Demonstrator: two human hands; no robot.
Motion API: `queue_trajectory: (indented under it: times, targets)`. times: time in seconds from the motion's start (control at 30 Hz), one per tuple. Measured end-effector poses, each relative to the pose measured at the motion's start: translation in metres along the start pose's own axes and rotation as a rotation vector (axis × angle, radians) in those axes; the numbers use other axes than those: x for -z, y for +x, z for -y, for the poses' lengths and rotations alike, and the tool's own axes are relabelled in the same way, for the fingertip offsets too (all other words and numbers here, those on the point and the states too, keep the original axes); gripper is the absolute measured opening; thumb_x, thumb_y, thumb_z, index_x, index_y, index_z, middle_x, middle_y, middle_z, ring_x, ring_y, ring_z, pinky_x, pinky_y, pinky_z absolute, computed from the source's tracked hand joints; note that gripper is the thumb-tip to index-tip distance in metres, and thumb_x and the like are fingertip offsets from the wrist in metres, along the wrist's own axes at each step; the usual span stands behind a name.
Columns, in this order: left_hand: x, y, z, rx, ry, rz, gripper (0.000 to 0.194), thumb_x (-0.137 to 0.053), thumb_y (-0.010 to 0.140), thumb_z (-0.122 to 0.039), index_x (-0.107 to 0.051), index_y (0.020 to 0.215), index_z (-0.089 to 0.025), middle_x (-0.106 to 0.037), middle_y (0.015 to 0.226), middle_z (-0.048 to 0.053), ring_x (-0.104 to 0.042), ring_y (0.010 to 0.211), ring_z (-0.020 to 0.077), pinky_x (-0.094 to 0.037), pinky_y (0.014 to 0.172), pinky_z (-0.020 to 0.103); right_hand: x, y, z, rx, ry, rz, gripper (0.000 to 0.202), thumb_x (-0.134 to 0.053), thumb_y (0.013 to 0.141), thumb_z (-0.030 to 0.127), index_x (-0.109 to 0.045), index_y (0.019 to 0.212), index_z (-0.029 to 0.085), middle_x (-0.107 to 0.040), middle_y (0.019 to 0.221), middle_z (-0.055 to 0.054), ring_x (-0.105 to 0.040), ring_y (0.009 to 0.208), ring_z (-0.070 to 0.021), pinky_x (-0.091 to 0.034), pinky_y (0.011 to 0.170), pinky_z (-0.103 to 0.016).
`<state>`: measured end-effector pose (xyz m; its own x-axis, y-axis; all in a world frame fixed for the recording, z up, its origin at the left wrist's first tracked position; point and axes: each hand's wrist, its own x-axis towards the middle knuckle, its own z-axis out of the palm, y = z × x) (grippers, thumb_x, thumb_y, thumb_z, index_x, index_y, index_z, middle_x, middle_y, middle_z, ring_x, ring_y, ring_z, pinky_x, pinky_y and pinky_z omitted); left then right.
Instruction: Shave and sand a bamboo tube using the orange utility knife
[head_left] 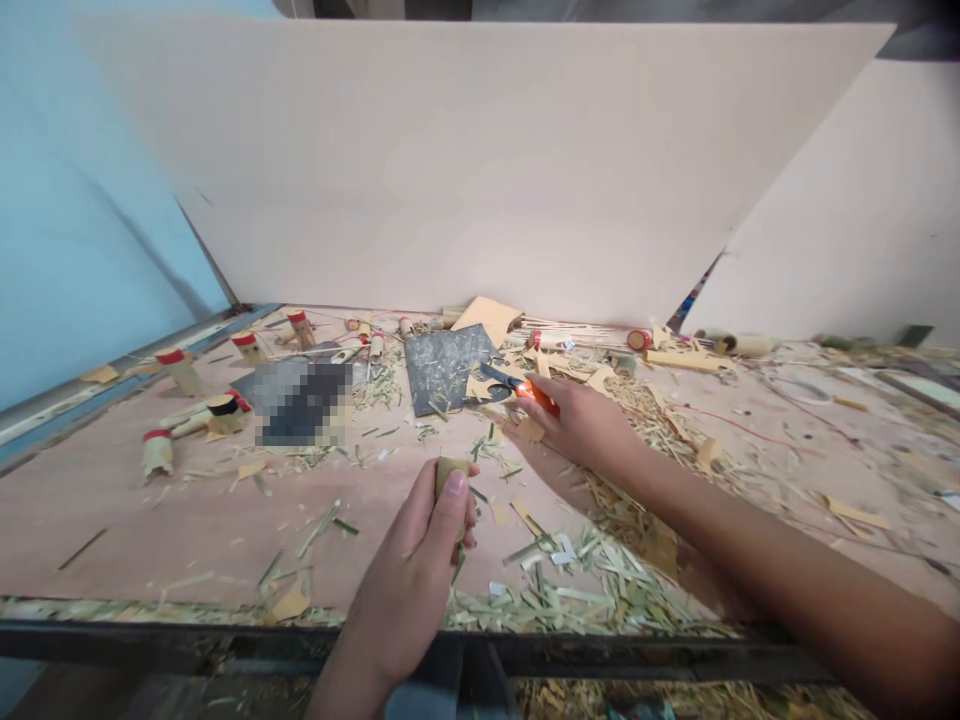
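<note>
My left hand is closed round a short piece of bamboo, thumb pressed along its near side, close to the front edge of the table. The lower part of that piece is hidden by my fingers. Further out, my right hand grips the orange handle of a pair of shears, whose dark blades point left and look spread apart. Beneath the blades are a dark grey square sheet and scraps of yellow card.
Small bamboo figures with red bands stand on the left, near another dark sheet. Bamboo shavings litter the table, heaped at the front edge. Thin sticks lie at the back, below a large pale board.
</note>
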<state>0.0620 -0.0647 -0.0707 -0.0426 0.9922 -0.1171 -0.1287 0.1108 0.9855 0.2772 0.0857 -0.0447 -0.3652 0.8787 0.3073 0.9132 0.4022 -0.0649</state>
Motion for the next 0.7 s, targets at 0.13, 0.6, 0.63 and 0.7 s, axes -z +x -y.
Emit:
queue_trajectory:
  times: [0.13,0.6,0.63,0.7]
  targets:
    - [0.001,-0.001,-0.004,-0.083,0.253,0.05,0.039,-0.06,0.096,-0.057,-0.07,0.115,-0.023,-0.069,0.098,0.006,-0.062,0.094,0.0235,-0.049,0.082,0.029,-0.003,0.007,-0.014,-0.055,-0.032,0.006,0.034,-0.048,0.106,0.043,-0.07,0.119,0.021,-0.07,0.104,-0.012,-0.065,0.092,-0.0255,-0.041,0.071,-0.03]
    - [0.005,0.003,-0.004,-0.053,-0.143,-0.019,0.055,-0.078,0.088,-0.051,-0.069,0.136,-0.025,-0.075,0.116,0.009,-0.071,0.089,0.019,-0.063,0.069,0.025,0.01,0.002,-0.004,0.154,0.281,-0.001,0.045,-0.049,0.106,0.047,-0.064,0.138,0.02,-0.065,0.135,-0.013,-0.064,0.117,-0.0255,-0.05,0.101,-0.035]
    - [0.006,0.004,-0.006,-0.035,-0.156,-0.025,0.056,-0.078,0.088,-0.052,-0.071,0.135,-0.024,-0.076,0.114,0.009,-0.072,0.088,0.0191,-0.064,0.068,0.025,0.014,-0.003,0.004,0.225,0.363,0.049,0.045,-0.048,0.106,0.051,-0.065,0.137,0.023,-0.068,0.132,-0.01,-0.067,0.111,-0.0225,-0.052,0.096,-0.032]
    - [0.008,0.007,-0.01,-0.002,-0.181,-0.018,0.056,-0.076,0.088,-0.055,-0.072,0.134,-0.023,-0.077,0.111,0.009,-0.073,0.085,0.0186,-0.064,0.069,0.026,0.02,-0.012,0.017,0.358,0.603,0.19,0.048,-0.05,0.104,0.056,-0.066,0.137,0.024,-0.073,0.121,-0.007,-0.07,0.101,-0.0201,-0.055,0.088,-0.03]
